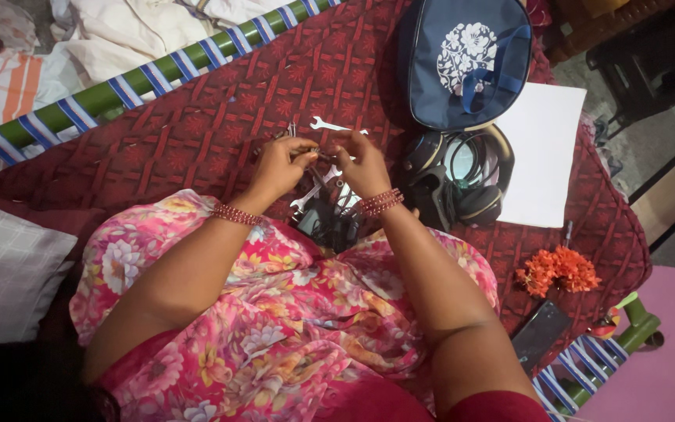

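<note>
My left hand [279,166] and my right hand [362,162] meet over a red patterned bedspread [197,125]. Both pinch a small metal tool [318,155] between their fingertips; what exactly it is I cannot tell. Under the hands lie several silver spanners [330,125] and a small black object [326,223] near my lap. Both wrists wear beaded bracelets. My lap is covered by pink floral cloth.
A blue bag with a white flower print [466,59] lies at the top. Black headphones [455,180] rest partly on a white sheet of paper [544,152]. Orange flowers [558,270] and a dark phone [539,334] lie at the right. A grey pillow [5,270] sits left.
</note>
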